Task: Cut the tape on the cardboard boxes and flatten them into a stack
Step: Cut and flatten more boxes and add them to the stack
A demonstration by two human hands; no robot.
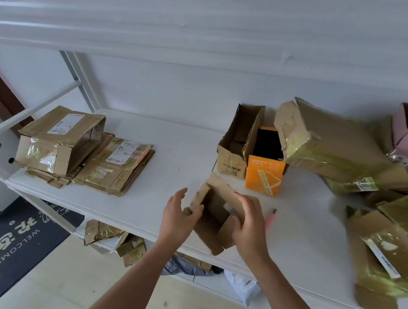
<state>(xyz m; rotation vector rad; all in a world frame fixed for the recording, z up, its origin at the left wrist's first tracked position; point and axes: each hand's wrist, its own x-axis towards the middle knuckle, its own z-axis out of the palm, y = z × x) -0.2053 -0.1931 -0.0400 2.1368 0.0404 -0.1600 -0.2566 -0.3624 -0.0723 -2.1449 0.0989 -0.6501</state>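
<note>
1. Box at the shelf front edge, open, gripped by left hand and right hand, fingers curled on opposite walls.
2. Best pressed inward along the creases, then laid on the flat stack near the left edge.
3. Readable: "WELCOME HOME" on doormat; shipping labels too small.

Both hands forward; left, right fingers curled, gripping.
</note>
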